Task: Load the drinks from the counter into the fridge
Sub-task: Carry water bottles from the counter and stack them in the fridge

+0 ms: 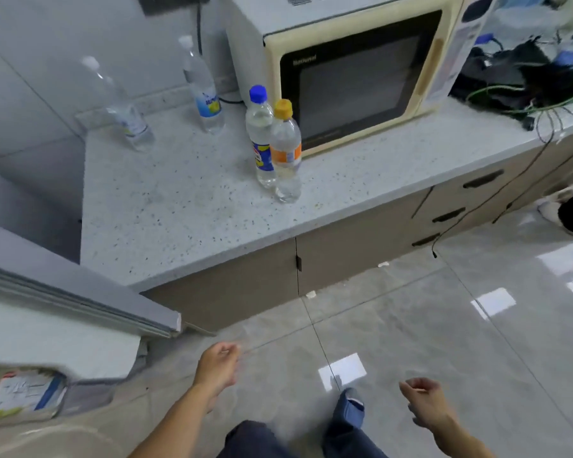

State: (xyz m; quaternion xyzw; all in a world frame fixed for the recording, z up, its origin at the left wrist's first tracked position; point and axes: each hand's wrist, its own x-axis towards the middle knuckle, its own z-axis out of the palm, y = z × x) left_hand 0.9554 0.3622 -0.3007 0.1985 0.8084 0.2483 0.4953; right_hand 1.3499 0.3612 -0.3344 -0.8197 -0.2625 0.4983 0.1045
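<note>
A speckled counter carried a cream microwave, with four drink bottles upright beside it: two white-capped ones near the wall, and a blue-capped bottle touching an orange-capped bottle nearer the edge. Low over the floor, the left hand and right hand hung empty, fingers loosely curled.
</note>
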